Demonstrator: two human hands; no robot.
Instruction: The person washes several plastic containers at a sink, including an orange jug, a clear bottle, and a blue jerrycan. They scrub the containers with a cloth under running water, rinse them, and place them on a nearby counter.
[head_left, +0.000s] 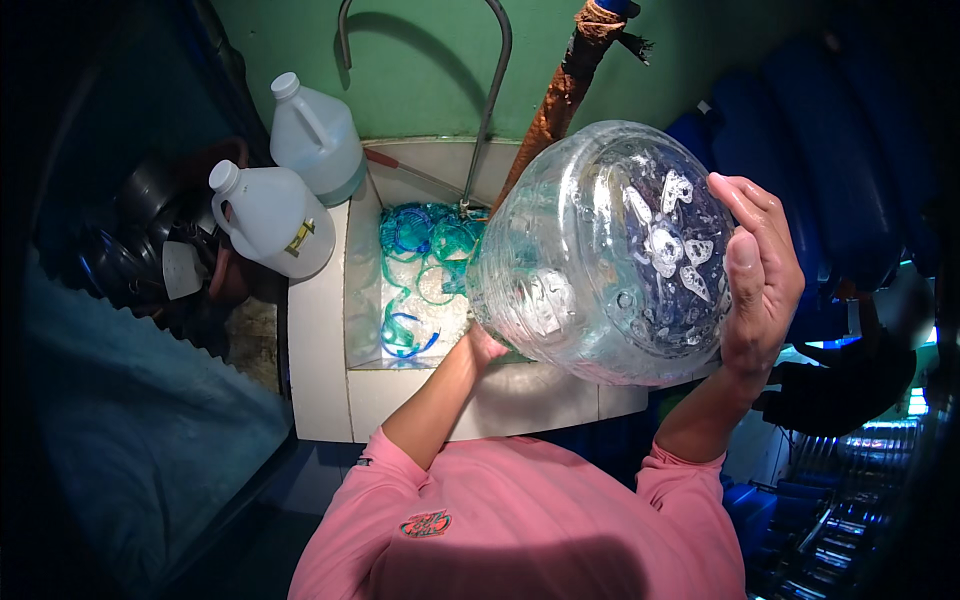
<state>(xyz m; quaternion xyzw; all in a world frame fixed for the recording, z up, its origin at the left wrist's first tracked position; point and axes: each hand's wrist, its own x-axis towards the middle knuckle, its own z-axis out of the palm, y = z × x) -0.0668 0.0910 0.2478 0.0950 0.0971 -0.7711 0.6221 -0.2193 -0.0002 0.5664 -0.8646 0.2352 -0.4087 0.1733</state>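
Note:
A large clear plastic water jug (540, 247) is tilted over a tiled basin (364, 300), its round base turned up and to the right. White suds and drops of water cling to the base. My right hand (761, 277) is spread against the base's rim, thumb towards me. Under the jug's lower left side, my left hand (487, 345) supports it; its fingers and the jug's neck are hidden. In the basin, green and blue plastic rings or handles (409, 334) lie in shallow, glinting water.
Two translucent plastic gallon jugs (281, 217) stand on the basin's left ledge. A bent metal pipe (491, 97) and a wrapped brown pole (551, 112) rise behind. Dark pots (120, 255) sit left. Large blue containers (810, 165) stand right, with a person (840, 390) beyond.

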